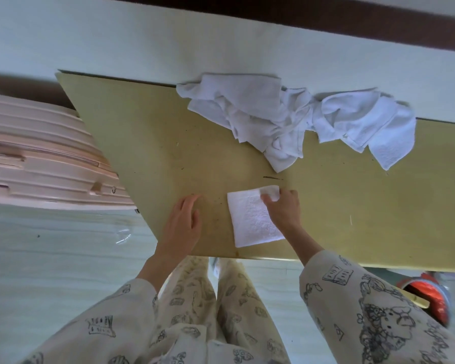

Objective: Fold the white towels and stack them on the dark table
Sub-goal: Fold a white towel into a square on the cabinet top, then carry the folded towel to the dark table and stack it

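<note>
Pinching the far corner of 1 folded towel point(252, 219) near the table's point(155, 143) front edge, our right hand point(284, 208) grips it; our left hand point(184, 222) lies open and flat beside it. Unfolded towels point(286, 119) are heaped at the far edge.

Your single head camera looks steeply down from close above, facing the table point(153, 143) and wall beyond, your own legs filling the lower frame.
</note>
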`<state>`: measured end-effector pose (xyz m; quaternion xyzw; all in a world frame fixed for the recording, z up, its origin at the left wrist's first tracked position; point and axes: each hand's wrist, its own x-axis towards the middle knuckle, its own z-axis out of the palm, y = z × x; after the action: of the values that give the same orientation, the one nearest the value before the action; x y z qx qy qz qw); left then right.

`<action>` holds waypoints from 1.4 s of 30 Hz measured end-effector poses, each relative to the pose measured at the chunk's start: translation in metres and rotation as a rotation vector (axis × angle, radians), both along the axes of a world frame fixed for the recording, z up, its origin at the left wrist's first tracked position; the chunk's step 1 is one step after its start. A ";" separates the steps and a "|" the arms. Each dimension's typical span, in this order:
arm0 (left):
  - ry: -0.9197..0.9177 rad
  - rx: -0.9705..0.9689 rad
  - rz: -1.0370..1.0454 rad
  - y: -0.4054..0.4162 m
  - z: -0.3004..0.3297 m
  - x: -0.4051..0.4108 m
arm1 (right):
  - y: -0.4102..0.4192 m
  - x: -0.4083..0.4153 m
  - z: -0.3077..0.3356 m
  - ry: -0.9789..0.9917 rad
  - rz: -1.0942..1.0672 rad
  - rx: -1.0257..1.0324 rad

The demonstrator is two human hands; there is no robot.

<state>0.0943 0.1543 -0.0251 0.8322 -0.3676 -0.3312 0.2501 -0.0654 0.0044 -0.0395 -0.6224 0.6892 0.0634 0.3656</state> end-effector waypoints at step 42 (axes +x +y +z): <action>-0.188 -0.052 1.742 0.708 0.171 -0.334 | 0.702 0.016 0.210 -0.714 2.059 0.365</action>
<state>-0.2399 0.8627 0.1454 0.8349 0.3722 0.0560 0.4017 -0.0493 0.7067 0.1704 -0.8177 -0.3231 0.2550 0.4023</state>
